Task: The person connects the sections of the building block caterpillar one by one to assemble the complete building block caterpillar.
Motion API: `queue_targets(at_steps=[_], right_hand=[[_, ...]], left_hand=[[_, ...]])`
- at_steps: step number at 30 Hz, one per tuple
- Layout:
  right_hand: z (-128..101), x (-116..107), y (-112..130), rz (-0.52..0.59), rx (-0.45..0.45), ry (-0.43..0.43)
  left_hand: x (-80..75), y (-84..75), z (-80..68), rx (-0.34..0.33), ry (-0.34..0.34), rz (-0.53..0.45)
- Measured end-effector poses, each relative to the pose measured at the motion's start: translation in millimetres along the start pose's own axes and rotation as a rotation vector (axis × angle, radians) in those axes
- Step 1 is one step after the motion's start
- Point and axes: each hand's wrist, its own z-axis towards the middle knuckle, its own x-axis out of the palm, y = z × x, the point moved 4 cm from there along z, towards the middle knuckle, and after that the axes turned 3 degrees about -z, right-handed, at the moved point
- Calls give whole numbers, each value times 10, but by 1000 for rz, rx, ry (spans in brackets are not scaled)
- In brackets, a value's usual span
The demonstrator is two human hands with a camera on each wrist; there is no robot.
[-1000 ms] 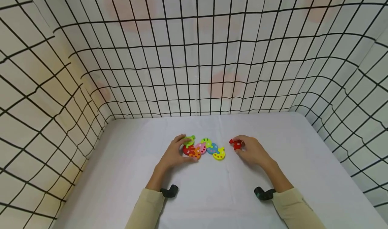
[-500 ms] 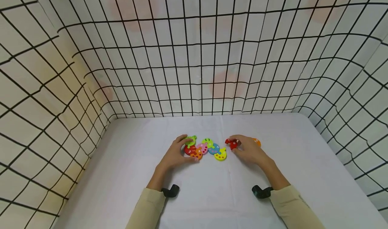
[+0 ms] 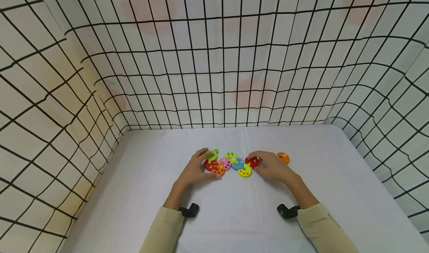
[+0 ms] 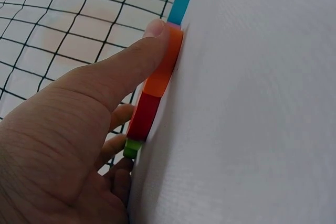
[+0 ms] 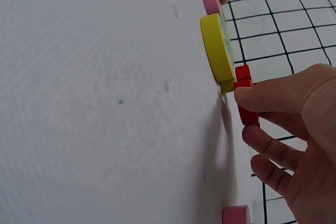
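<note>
Flat numbered puzzle pieces lie linked in a wavy row on the white table: green, red, orange, pink (image 3: 224, 163), light green (image 3: 230, 157), blue (image 3: 238, 164) and yellow (image 3: 245, 170). My left hand (image 3: 194, 167) holds the row's left end, its thumb against the orange piece (image 4: 167, 64) and its fingers by the green piece (image 3: 212, 155), with the red piece (image 4: 144, 116) between. My right hand (image 3: 272, 166) pinches a red puzzle piece (image 5: 247, 103) between thumb and fingers. That piece sits right beside the yellow piece (image 5: 216, 48); whether they interlock cannot be told.
An orange puzzle piece (image 3: 283, 157) marked 10 lies apart, beyond my right hand. A pink-looking piece edge (image 5: 236, 214) shows low in the right wrist view. Black wire mesh (image 3: 221, 74) backed by white cloth surrounds the table (image 3: 231, 223) at the back and sides.
My right hand has moved left with the red puzzle piece, up to the yellow piece. The orange piece marked 10 has come into sight behind it. My left hand keeps its hold.
</note>
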Motion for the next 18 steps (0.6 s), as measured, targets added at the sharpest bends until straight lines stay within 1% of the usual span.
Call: queue_targets(at_steps=[7, 13, 18], right_hand=[[9, 41, 5, -16, -1, 25], [18, 62, 18, -14, 4, 25], [30, 87, 9, -20, 26, 42]], left_hand=[[-4, -19, -13, 9, 1, -3], [-9, -10, -5, 15, 1, 2], [-22, -10, 4, 33, 23, 19]])
